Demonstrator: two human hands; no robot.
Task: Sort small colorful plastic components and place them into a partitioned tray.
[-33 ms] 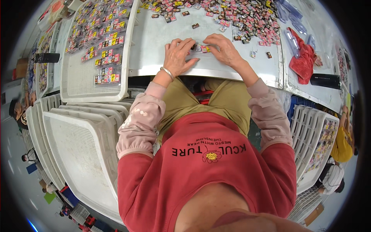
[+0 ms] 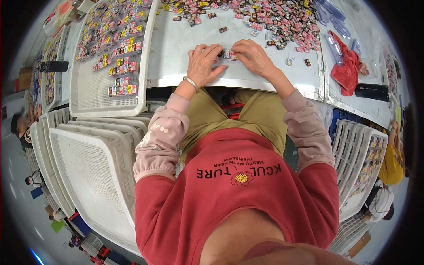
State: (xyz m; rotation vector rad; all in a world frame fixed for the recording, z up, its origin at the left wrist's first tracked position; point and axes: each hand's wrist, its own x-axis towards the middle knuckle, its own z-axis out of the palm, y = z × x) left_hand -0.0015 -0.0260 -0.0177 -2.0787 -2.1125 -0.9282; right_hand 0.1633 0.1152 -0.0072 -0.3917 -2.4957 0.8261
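Note:
A short row of small printed blocks (image 2: 228, 54), pink, white and dark, lies on the metal table between my hands. My left hand (image 2: 204, 64) wears a silver bangle and rests on the table left of the row. Its thumb stretches apart, and its fingertips reach a dark block at the row's left end. My right hand (image 2: 255, 58) arches over the right end with its fingertips bent down close together on a block there. The fingers partly hide what they touch. A big heap of loose blocks (image 2: 282, 22) spreads over the table's far side.
At left a white perforated tray (image 2: 84, 95) carries clear packs of block rows. Stacks of similar trays (image 2: 84, 163) lean below it, with more trays (image 2: 353, 154) at right. A red cloth (image 2: 344, 73) and clear plastic pieces (image 2: 334, 48) lie at right. Other people work nearby.
My right hand has shifted slightly left along the row, and the yellow block at the right end is now covered by its fingers. My left hand looks unmoved.

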